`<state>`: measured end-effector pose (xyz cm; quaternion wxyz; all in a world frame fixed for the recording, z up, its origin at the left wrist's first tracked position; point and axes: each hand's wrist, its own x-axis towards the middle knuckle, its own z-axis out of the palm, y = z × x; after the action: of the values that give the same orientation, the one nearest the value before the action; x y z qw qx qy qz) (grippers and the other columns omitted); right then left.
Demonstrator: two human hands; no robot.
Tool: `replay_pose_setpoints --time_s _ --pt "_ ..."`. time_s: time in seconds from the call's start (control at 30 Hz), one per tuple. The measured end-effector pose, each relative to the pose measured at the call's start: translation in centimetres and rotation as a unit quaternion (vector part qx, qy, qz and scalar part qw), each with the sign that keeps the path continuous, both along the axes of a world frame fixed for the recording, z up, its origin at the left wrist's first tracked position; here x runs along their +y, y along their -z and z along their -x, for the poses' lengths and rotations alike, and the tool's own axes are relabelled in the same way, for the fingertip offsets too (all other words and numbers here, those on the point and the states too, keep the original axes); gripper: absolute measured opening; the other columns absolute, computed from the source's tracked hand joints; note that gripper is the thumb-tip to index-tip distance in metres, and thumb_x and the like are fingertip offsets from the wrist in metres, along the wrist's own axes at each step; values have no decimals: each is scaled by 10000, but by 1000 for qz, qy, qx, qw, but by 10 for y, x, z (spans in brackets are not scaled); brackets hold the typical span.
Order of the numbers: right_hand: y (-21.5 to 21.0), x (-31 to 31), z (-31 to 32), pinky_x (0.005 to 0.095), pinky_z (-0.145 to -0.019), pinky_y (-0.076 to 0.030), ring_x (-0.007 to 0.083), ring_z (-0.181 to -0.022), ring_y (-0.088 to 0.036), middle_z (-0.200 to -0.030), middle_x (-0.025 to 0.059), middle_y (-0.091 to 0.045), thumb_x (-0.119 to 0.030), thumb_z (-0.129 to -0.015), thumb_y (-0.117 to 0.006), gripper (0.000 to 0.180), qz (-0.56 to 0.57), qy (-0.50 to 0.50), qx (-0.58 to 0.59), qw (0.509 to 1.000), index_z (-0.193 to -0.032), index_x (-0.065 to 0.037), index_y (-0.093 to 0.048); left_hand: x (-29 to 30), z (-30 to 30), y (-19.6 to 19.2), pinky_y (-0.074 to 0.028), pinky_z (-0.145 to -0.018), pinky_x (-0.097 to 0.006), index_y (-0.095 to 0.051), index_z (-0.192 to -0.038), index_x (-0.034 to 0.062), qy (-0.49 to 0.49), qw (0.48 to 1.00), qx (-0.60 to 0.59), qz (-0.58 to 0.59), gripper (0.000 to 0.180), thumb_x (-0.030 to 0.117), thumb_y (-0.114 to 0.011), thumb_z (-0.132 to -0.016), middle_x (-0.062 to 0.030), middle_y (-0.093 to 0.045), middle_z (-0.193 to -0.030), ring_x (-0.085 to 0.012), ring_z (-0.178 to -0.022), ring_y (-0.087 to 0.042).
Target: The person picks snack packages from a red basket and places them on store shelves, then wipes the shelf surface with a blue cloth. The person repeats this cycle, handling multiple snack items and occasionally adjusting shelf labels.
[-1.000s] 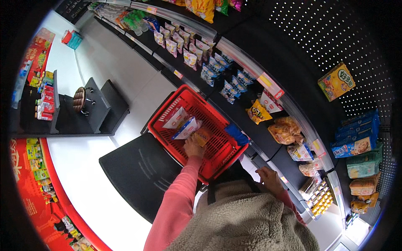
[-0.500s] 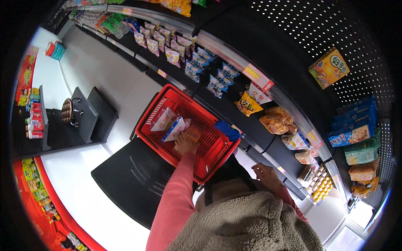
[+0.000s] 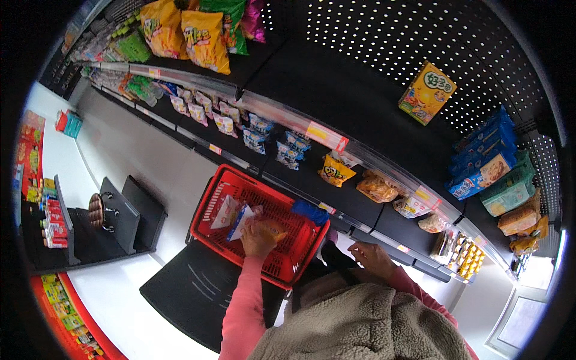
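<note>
A red shopping basket (image 3: 207, 240) with slotted sides stands in front of me on a black surface. My left hand (image 3: 258, 241) reaches down into it, its fingers bent around an orange packet (image 3: 276, 231); part of the grip is hidden under the hand. Right by the fingertips leans a blue-and-white bag (image 3: 240, 223), and left of that lies a white-and-pink bag (image 3: 225, 212). Dark blue cloth or plastic (image 3: 310, 211) lies over the basket's far right corner. Close to my body on the right, my right hand (image 3: 373, 260) hangs with loosely bent fingers, holding nothing.
Black shelves run along the far side, with small snack bags (image 3: 224, 125), a yellow bag (image 3: 336, 170) and bread packs (image 3: 377, 186). Higher up stand a yellow box (image 3: 427, 93) and large yellow bags (image 3: 205, 41). At left is a low dark shelf unit (image 3: 141, 216) with a round brown cushioned seat (image 3: 96, 211).
The view has tilted up, showing more of the upper shelf, and the basket sits lower in it. My left hand stays at the orange packet inside the basket. My right hand remains beside my body.
</note>
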<state>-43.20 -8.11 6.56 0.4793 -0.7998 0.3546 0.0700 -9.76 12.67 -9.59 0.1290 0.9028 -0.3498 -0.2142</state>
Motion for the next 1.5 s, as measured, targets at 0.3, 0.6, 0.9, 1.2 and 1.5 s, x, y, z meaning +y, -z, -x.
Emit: replay_pose_setpoints --time_s 0.3,0.6,0.9,1.2,1.5 --pt "-37 -44 -60 299 -700 -574 140 -894 -706 -1126 88 -758 -270 -1071 -622 350 9 36 -186 982 -1368 -84 -631 -18 -20 -200 -460 -1098 -390 -448 -1535 32 53 848 449 276 1005 163 -958 -679 -128 -526 -1448 -258 -1353 -524" --pt "-130 -70 -81 331 -1078 -468 177 -1250 -598 -1346 100 -659 -511 -1021 -638 720 -318 -38 -235 918 -1489 22 -516 -93 -9 -312 -386 -1177 -408 -348 -1619 81 147 730 579 332 1164 289 -930 -633 -112 -510 -1458 -254 -1378 -501" --pt "-150 -71 -75 339 -1135 -423 175 -1301 -556 -1375 67 -623 -225 -934 -808 625 -346 129 -376 850 -1458 -43 -519 -136 35 -315 -392 -1176 -401 -285 -1627 41 84 674 612 404 1035 95 -882 -784 -119 -482 -1562 -237 -1430 -481" --pt "-135 -93 -73 346 -1149 -435 158 -1330 -521 -1396 29 -570 -54 -863 -840 575 -243 135 -469 838 -1355 -75 -542 -163 63 -319 -533 -991 -343 -621 -1320 -17 166 857 341 349 461 64 -799 -902 -126 -713 -1268 -190 -1177 -680" --pt "-148 -116 -71 385 -1119 -481 158 -1260 -599 -1298 31 -640 -122 -866 -846 583 -77 156 -450 876 -1372 -110 -558 -200 67 -316 -518 -1043 -334 -520 -1439 -4 138 794 343 483 602 -20 -780 -897 -112 -632 -1341 -191 -1243 -632"
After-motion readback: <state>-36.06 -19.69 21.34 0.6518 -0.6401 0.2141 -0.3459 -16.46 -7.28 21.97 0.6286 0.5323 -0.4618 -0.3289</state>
